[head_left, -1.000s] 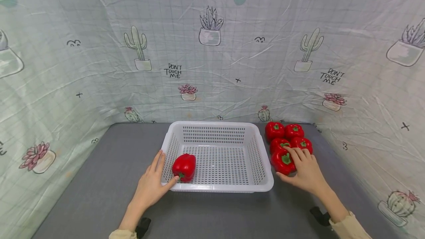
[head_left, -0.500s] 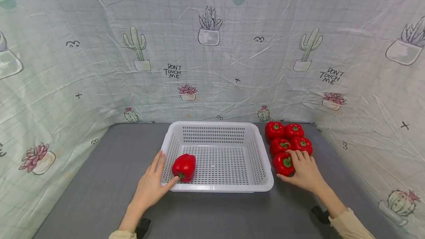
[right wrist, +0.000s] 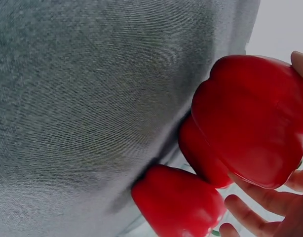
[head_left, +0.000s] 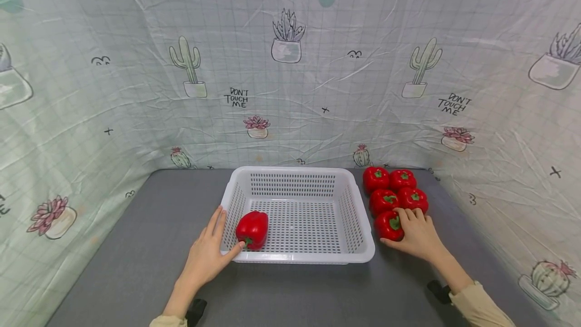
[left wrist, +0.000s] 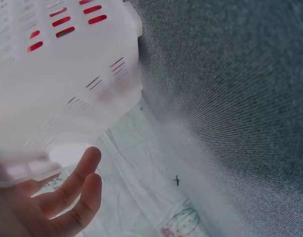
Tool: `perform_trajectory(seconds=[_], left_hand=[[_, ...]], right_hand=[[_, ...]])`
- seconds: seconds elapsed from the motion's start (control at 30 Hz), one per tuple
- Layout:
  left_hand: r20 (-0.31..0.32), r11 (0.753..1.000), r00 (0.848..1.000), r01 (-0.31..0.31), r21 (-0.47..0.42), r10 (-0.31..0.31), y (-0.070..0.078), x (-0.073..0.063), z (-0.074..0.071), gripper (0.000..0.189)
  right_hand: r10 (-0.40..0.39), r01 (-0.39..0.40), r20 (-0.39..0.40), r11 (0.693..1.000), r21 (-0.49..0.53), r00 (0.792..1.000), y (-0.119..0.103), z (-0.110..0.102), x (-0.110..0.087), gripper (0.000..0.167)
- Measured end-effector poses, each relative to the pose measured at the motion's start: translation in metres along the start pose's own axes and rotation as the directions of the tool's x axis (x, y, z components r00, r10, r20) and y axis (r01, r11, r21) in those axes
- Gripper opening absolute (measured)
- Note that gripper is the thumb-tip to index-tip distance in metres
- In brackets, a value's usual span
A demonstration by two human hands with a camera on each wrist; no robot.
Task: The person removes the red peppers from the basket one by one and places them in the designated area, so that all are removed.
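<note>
A glossy red bell pepper with a green stem is gripped by my right hand, fingers over its top right side and thumb at the front. The right wrist view shows the gripped bell pepper from its side, between thumb and fingertips. My left hand rests on the left front corner of a white slotted plastic basket, its fingers spread along the left rim. Inside that basket another red bell pepper lies on its side, near the left thumb.
Several more red bell peppers stand grouped to the right of the basket, stems up. All of it is on a dark grey cloth-covered table. A pale curtain printed with cacti hangs behind and along both sides.
My right hand and the bell pepper it grips have shifted slightly toward me and to the right, opening a small gap from the pepper behind. My left hand and the basket hold still.
</note>
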State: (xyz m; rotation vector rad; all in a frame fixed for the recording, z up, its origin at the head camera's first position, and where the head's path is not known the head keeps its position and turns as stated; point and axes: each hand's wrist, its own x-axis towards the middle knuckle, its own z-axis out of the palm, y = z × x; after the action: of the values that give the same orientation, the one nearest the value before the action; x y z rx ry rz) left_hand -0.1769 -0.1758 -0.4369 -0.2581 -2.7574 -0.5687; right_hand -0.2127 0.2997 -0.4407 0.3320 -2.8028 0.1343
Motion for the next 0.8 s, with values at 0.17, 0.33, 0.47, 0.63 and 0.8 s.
perform_trajectory(seconds=[0.17,0.33,0.47,0.63,0.8], left_hand=[[0.005,1.0,1.0,0.004,0.006,-0.004,0.0003,0.0004,0.0009,0.085],[0.009,1.0,1.0,0.011,0.008,-0.011,0.0001,0.0002,0.0006,0.086],[0.006,1.0,1.0,0.011,0.004,-0.011,0.0002,0.0003,-0.0001,0.086],[0.003,1.0,1.0,0.008,0.003,-0.008,0.0003,0.001,-0.0003,0.086],[0.004,1.0,1.0,0.008,-0.002,-0.008,0.0005,0.0005,-0.0003,0.086]], right_hand=[[0.014,-0.014,0.049,1.0,-0.007,0.999,0.0028,0.0028,-0.0012,0.083],[0.005,-0.004,0.039,1.0,-0.027,0.999,0.0042,0.0059,-0.0004,0.082],[-0.024,0.024,0.011,0.998,-0.061,1.0,0.0037,0.0066,0.0002,0.082],[-0.049,0.047,-0.023,0.995,-0.092,0.999,0.0023,0.0067,0.0012,0.082],[-0.053,0.05,-0.025,0.993,-0.107,0.998,0.0023,0.0065,0.0003,0.078]])
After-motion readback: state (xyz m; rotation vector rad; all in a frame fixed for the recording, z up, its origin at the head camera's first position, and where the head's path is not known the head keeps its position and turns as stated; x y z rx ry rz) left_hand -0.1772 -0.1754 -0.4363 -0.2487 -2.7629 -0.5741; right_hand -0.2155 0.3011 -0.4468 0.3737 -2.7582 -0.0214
